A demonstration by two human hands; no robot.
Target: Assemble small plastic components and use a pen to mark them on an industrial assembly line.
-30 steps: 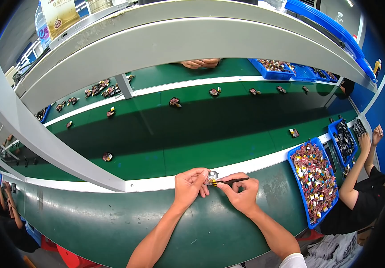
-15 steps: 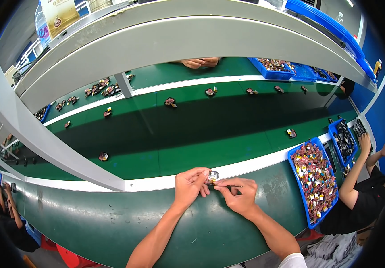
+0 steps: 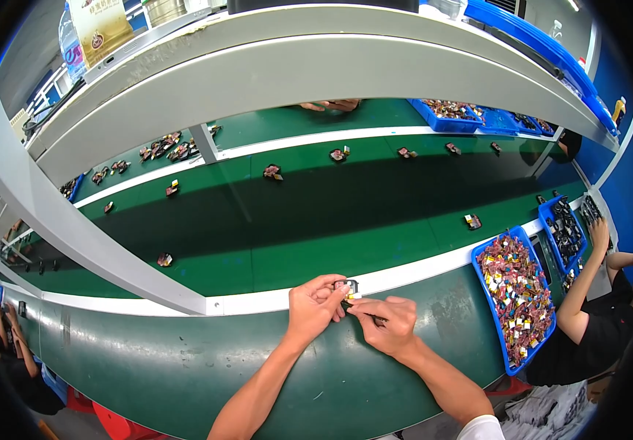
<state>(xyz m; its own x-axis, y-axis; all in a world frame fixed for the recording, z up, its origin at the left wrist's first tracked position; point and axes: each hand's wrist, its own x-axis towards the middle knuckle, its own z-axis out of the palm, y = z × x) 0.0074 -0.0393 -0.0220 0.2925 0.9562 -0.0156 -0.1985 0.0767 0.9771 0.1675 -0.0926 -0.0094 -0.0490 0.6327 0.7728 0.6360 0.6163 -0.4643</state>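
My left hand is closed on a small black housing with a light label and a yellow spot, held over the bench's white front rail. Thumb and fingers pinch it from the left, hiding part of it. From the right, my right hand is closed around a slim dark tool, its near end showing past the fingers. The fingertips meet the lower edge of the housing, and the tool's exact kind is too small to tell.
Beyond the rail a green conveyor belt carries several small dark parts with wires. At right stand a blue tray of wired pieces and a blue bin of black parts, beside a co-worker's arm. A grey beam spans overhead.
My right hand has turned inward and its fingers have curled tighter, bringing the dark tool into view. The housing stays in my left hand. Parts on the belt have shifted slightly left.
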